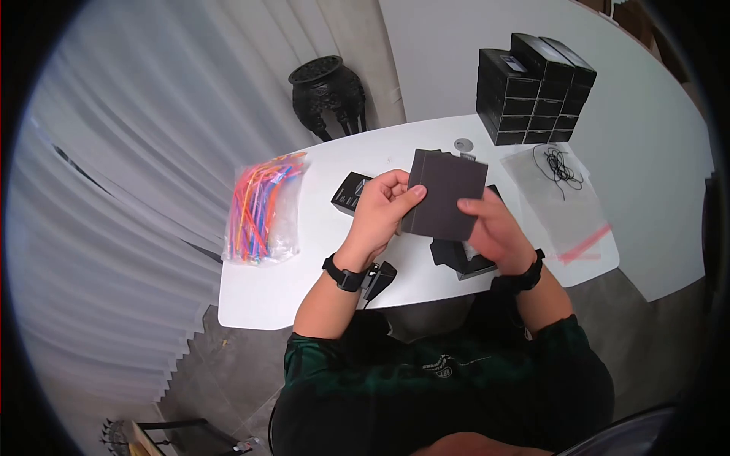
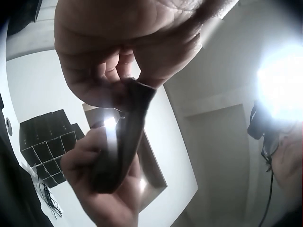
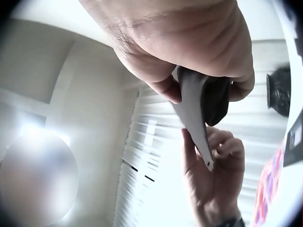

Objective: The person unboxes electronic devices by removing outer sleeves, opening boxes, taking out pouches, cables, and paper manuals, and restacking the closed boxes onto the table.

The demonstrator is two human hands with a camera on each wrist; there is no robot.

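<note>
Both hands hold up a dark grey flat pouch (image 1: pixel 445 194) over the white table. The left hand (image 1: pixel 380 205) pinches its left edge, thumb on the near face and fingers behind. At the right edge the right hand (image 1: pixel 498 228) grips it, thumb on top and the other fingers hidden underneath. In the left wrist view the pouch (image 2: pixel 135 118) appears edge-on between the two hands and slightly curved. An opened black box (image 1: pixel 473 267) lies beneath the right hand, partly covered by it. Beside the left hand's fingers sits a small black box (image 1: pixel 350 192) with white print.
A clear bag of colourful strips (image 1: pixel 262 213) lies on the table's left. Stacked black boxes (image 1: pixel 532 95) stand at the back right, near a clear plastic bag (image 1: pixel 547 220) with black cords (image 1: pixel 561 167) on it. A dark carved stool (image 1: pixel 327 91) stands behind the table (image 1: pixel 258 300).
</note>
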